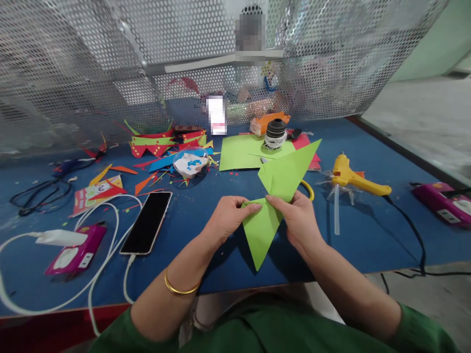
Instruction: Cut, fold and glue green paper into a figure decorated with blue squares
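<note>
Both hands were on a folded piece of green paper (274, 196), held up just above the blue bench (206, 230) near its front edge. The left hand (228, 215) had its fingers curled shut around the paper's left fold, thumb on top, pinching it at about the middle. The right hand (300, 218) was closed on the other side the same way, thumb pressing down right next to the left thumb. The paper made a kind of long pointed shape, one tip sticking up and away to the right, the other pointing down toward the person. A gold bangle (180, 288) sat on the left wrist. Left of the hands lay a black phone (147, 223), face up with a white cable (110, 245) plugged in, and further left a pink power strip (75, 251). Behind the hands were flat green sheets (239, 152) with a black spool (275, 133) standing on them, and a pile of red, green and blue paper scraps (162, 144). A yellow glue gun (355, 179) rested to the right, well apart from the hands, with another pink power strip (441, 201) at the far right edge.
</note>
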Demonstrator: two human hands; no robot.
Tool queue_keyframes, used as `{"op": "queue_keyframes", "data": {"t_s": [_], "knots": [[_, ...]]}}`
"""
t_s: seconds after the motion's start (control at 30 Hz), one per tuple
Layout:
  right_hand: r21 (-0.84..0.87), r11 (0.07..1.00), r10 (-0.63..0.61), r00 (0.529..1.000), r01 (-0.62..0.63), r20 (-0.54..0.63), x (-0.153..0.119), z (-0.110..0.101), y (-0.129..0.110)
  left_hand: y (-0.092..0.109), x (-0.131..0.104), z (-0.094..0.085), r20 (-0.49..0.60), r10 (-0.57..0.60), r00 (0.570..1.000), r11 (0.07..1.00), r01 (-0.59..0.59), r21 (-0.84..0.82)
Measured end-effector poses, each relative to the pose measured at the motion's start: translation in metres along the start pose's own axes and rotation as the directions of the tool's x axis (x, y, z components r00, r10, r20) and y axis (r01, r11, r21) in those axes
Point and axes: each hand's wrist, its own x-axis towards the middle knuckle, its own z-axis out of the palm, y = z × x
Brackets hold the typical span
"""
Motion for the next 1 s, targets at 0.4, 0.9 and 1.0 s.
{"op": "queue_keyframes", "data": {"t_s": [0.4, 0.9, 1.0], "knots": [[0.030, 0.999, 0.015, 1.000, -0.016, 0.013, -0.0001, -0.0009, 0.0017, -0.0004, -0.0001, -0.0014, 0.021, -0.031, 0.999, 1.000, 0.031, -0.005], [0.028, 1.000, 0.008, 1.000, -0.008, -0.021, -0.0004, -0.0002, 0.0000, 0.0043, -0.0008, -0.0010, -0.022, 0.075, 0.997, 0.995, -0.073, 0.071], [0.031, 1.000, 0.000, 1.000, 0.001, -0.016, -0.0002, -0.0002, 0.0010, 0.0035, -0.0002, -0.0013, -0.041, 0.106, 0.993, 0.989, -0.101, 0.107]]}}
